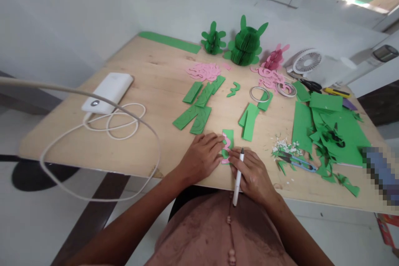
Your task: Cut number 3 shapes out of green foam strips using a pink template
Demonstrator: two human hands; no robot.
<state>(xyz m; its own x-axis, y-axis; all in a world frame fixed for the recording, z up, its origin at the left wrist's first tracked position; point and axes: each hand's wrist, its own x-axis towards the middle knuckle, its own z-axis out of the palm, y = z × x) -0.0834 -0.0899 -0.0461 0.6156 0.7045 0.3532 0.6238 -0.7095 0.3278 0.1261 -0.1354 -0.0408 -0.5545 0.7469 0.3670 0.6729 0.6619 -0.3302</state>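
Observation:
Near the table's front edge, a pink curvy paper cutout [227, 143] lies on a small green paper strip [230, 134]. My left hand [202, 156] rests flat from the left, its fingertips on the cutout and strip. From the right, my right hand [252, 172] touches the strip's lower right edge with its fingertips and holds a white pen [238, 181] between its fingers, the dark tip pointing away from me. Beyond my hands lie folded green strips [248, 122], more strips with drawn curves [201, 119] and a green curvy cutout [233, 89].
A white power bank [107, 91] with a looped cable sits left. Pink cutouts [204, 71], green paper figures [245, 45] and a small fan [307, 62] stand or lie at the back. Right are tape rings [286, 90], blue-handled snips [301, 163], scraps and green sheets [301, 124].

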